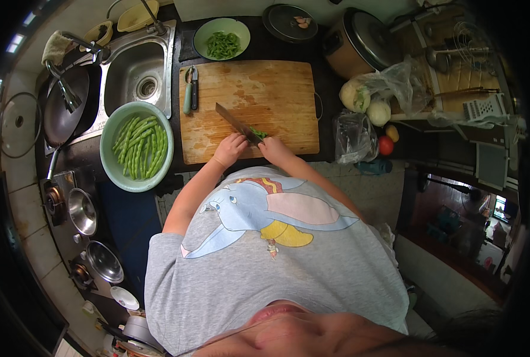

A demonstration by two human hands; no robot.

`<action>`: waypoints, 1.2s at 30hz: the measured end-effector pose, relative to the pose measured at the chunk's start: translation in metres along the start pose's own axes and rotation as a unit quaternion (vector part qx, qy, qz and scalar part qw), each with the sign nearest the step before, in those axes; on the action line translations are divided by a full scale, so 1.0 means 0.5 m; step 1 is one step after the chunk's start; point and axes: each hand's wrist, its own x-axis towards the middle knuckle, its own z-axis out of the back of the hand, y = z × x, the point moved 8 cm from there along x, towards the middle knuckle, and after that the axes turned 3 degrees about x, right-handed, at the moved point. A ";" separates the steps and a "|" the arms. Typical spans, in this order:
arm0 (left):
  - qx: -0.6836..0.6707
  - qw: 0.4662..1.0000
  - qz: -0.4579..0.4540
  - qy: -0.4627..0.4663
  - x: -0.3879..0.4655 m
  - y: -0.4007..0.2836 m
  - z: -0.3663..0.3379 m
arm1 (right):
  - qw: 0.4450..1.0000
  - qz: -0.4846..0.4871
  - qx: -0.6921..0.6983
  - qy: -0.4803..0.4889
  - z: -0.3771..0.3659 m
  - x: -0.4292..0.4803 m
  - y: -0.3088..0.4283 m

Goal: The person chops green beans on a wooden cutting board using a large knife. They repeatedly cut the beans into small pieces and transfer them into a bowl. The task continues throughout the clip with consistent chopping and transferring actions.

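On the wooden cutting board (274, 89), my right hand (275, 149) grips a kitchen knife (233, 118), its blade slanting up and left. My left hand (230, 149) is beside the blade with curled fingers; what lies under them is hidden. A few cut green bean pieces (258, 132) lie against the blade's right side. Whole green beans (140, 145) fill much of a pale green basin (106, 154) to the left. Beyond the board, a light green bowl (242, 32) holds cut green bean pieces (223, 45). A peeler (187, 96) and a small dark-handled knife (194, 89) lie at the board's left.
A steel sink (171, 49) and a wok (66, 105) are at left. Garlic cloves (302, 21) sit on a dark round lid (282, 26) behind the board. At right are a rice cooker (358, 40), bagged pale vegetables (355, 96), a clear plastic bag (355, 138) and a tomato (385, 145).
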 end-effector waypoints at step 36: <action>0.009 1.000 0.016 0.023 -0.008 0.032 0.007 | 1.000 -0.006 0.023 0.000 -0.003 0.008 -0.001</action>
